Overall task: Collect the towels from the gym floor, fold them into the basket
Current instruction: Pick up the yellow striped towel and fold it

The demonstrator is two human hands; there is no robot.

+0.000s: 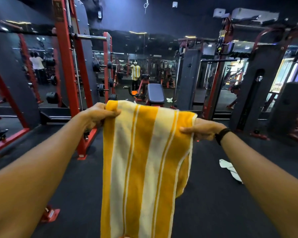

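Note:
A yellow and cream striped towel (pixel 144 160) hangs straight down in front of me, held up at arm's length. My left hand (pixel 100 114) pinches its top left corner. My right hand (pixel 199 128), with a black band on the wrist, pinches the top right corner. The towel's lower end runs out of the bottom of the view. A white towel (pixel 230 170) lies crumpled on the black floor to the right, below my right forearm. Another white towel (pixel 169 99) lies farther off near a bench. No basket is in view.
A red and black rack (pixel 70 93) stands close on the left, its foot (pixel 50 213) near my left arm. A padded bench (pixel 155 94) sits ahead before a mirror wall. Dark machines (pixel 258 93) line the right side. Black floor (pixel 213 203) spreads around me.

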